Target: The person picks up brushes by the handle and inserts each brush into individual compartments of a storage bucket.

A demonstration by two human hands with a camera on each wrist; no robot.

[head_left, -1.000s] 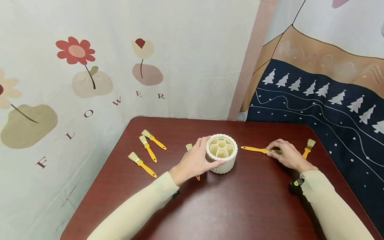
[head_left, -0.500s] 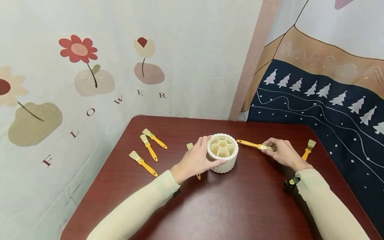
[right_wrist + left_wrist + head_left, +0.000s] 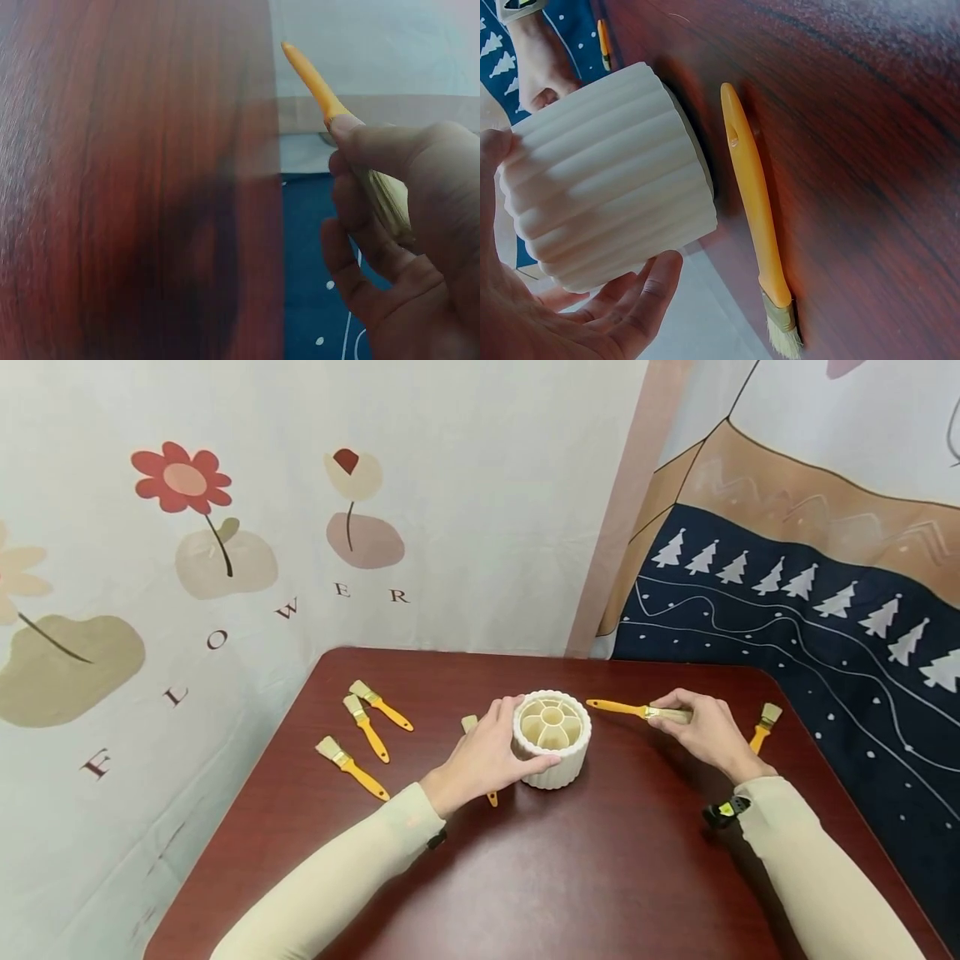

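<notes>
A white ribbed round holder [image 3: 555, 767] with petal-shaped compartments stands upright on the table. My left hand [image 3: 487, 752] grips its left side, thumb at the front near the rim, fingers round the back. Between my right hand's [image 3: 701, 727] thumb and fingers a paintbrush [image 3: 618, 707] is pinched near its bristles, lifted off the table, as the right wrist view also shows. Its yellow handle end points left, close to the holder's rim but apart from it. Another paintbrush [image 3: 754, 195] lies beside the holder, partly hidden under my left hand in the head view.
Several yellow-handled paintbrushes lie at the table's left: a front brush [image 3: 352, 768], a middle brush [image 3: 367, 729] and a back brush [image 3: 381, 705]. One more brush [image 3: 765, 728] lies near the right edge, beyond my right hand. Printed curtains [image 3: 480, 510] hang behind the dark red table [image 3: 600, 877].
My right hand has lifted the paintbrush off the table and carried it left, bringing its handle end up towards the holder. My left hand keeps its grip on the holder.
</notes>
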